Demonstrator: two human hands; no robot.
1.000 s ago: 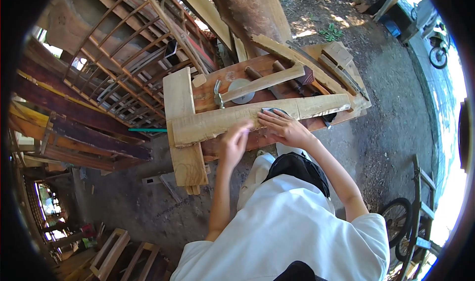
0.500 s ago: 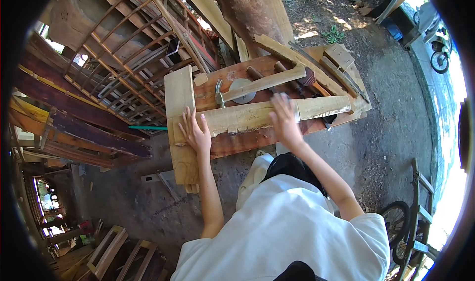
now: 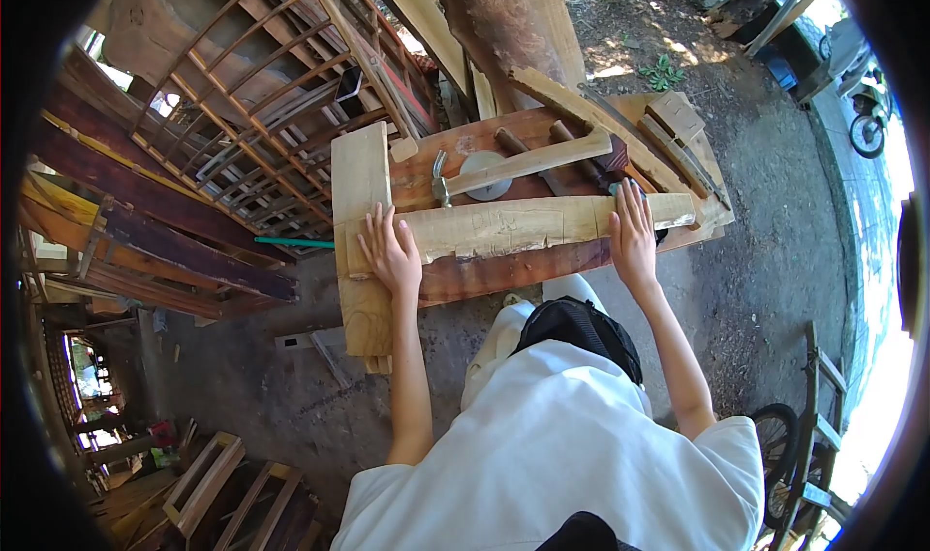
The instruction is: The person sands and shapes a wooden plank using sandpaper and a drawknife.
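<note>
A long pale wood piece (image 3: 523, 223) lies across the reddish wooden worktop (image 3: 504, 278), its lower edge rough and chipped. Its left end meets a wide upright board (image 3: 360, 168). My left hand (image 3: 392, 255) rests flat over that meeting point, fingers spread. Near the piece's right end, my right hand (image 3: 634, 246) lies on it with fingers stretched out; what is under the palm is hidden. Just beyond the piece sits a claw hammer (image 3: 528, 161) with a wooden handle, over a round metal disc (image 3: 487, 190). Dark wooden tool handles (image 3: 511, 142) lie behind it.
Wood strips (image 3: 678, 163) and a small block (image 3: 675, 117) occupy the worktop's far right. A slatted wooden frame (image 3: 254, 86) leans at the left, near stacked boards (image 3: 184, 260). A green rod (image 3: 295, 242) points toward the bench. A wheel (image 3: 775, 444) stands at lower right.
My right hand has slid right along the wood piece, from its middle to near its right end, and is less blurred. My left hand stays on the left end.
</note>
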